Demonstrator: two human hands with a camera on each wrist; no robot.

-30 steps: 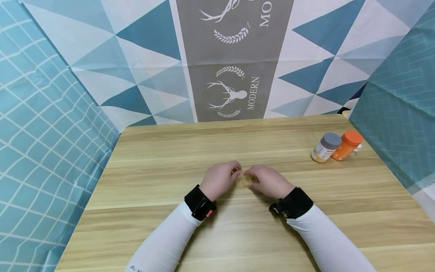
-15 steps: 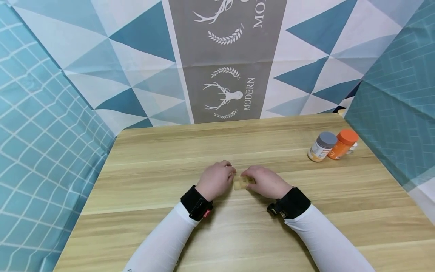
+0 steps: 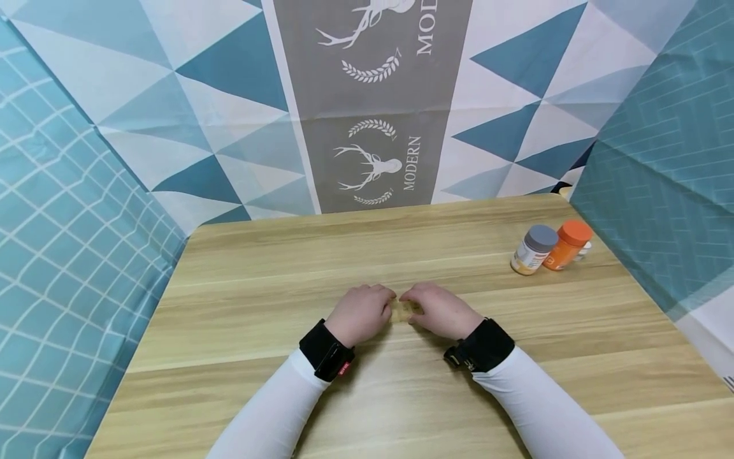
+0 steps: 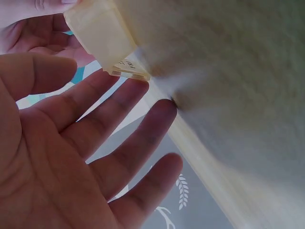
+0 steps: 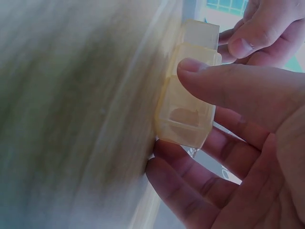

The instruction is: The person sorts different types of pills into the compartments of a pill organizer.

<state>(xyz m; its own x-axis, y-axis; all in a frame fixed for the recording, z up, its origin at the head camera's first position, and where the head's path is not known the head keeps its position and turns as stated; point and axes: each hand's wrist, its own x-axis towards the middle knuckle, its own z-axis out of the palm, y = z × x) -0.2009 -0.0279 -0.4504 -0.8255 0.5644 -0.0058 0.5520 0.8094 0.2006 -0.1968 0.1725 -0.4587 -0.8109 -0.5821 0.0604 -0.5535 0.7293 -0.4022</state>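
A small translucent yellow pill box [image 3: 403, 312] lies between the two hands near the middle of the table. My right hand [image 3: 446, 310] holds it, the thumb [image 5: 193, 66] on one side and fingers on the other. Something brownish shows through its wall in the right wrist view. My left hand [image 3: 362, 312] is at the box's other end, with fingers extended. In the left wrist view its fingertips [image 4: 138, 86] come right at the end of the box [image 4: 102, 36], where dark printed letters show, and its thumb [image 4: 59, 71] stands apart.
A grey-capped bottle [image 3: 533, 250] and an orange bottle [image 3: 566, 245] stand at the table's back right, with a small white item [image 3: 583, 250] behind them. Patterned cloth [image 3: 235, 115] hangs beyond the wooden table [image 3: 275, 255] and on both sides.
The head view has turned slightly, sliding everything leftward. My left hand has come closer to my right hand and lies beside the box's end. The right hand keeps its hold.
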